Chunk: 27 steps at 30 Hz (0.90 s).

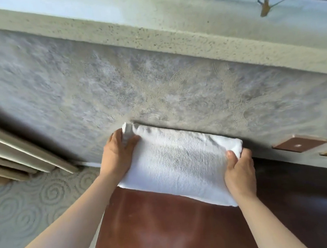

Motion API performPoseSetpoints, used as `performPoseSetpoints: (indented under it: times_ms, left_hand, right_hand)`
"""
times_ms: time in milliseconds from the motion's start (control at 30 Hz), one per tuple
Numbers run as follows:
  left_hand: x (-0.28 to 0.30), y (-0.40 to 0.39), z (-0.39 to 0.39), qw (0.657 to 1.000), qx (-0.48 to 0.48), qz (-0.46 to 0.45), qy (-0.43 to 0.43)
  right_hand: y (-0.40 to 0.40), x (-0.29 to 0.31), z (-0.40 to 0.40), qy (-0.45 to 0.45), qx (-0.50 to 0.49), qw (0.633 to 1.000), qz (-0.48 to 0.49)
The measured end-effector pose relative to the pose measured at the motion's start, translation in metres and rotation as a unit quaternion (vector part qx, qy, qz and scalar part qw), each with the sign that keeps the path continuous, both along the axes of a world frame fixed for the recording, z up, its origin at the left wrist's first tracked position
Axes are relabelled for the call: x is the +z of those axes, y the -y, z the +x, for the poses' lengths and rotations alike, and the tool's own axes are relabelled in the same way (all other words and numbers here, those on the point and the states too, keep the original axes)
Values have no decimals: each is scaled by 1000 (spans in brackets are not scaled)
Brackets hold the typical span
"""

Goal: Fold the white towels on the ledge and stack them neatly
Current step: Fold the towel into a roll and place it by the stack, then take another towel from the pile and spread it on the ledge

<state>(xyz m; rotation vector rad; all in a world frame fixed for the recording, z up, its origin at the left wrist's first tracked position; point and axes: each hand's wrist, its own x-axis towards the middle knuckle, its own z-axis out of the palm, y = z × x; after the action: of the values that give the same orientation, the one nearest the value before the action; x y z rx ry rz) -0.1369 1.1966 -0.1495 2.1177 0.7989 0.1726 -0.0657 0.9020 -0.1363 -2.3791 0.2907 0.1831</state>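
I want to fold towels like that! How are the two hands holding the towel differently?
The left hand grips the white towel at its far left corner, where the cloth bunches up; the right hand pinches the near right end, where the fold stays flat. The left hand's thumb lies along the top edge; the right hand's thumb presses on top of the cloth. Both hold the same towel.

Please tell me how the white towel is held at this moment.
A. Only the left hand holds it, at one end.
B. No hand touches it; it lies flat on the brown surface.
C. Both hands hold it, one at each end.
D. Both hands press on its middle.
C: the left hand grips one end of the white towel and the right hand pinches the opposite end, with the middle free.
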Motion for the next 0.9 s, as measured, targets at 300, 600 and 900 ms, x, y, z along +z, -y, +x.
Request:
performPoseSetpoints:
  times_ms: [300, 600, 900]
  left_hand:
    - [30, 82, 9, 936, -233, 227, 139]
    - [-9, 113, 21, 890, -322, 321, 27]
    - [-3, 99, 16, 864, -372, 340, -13]
  right_hand:
    - [-26, 14, -22, 243, 111, 934, -235]
    - [-17, -35, -12, 238, 316, 892, -217]
    - [-9, -34, -8, 246, 326, 893, -190]
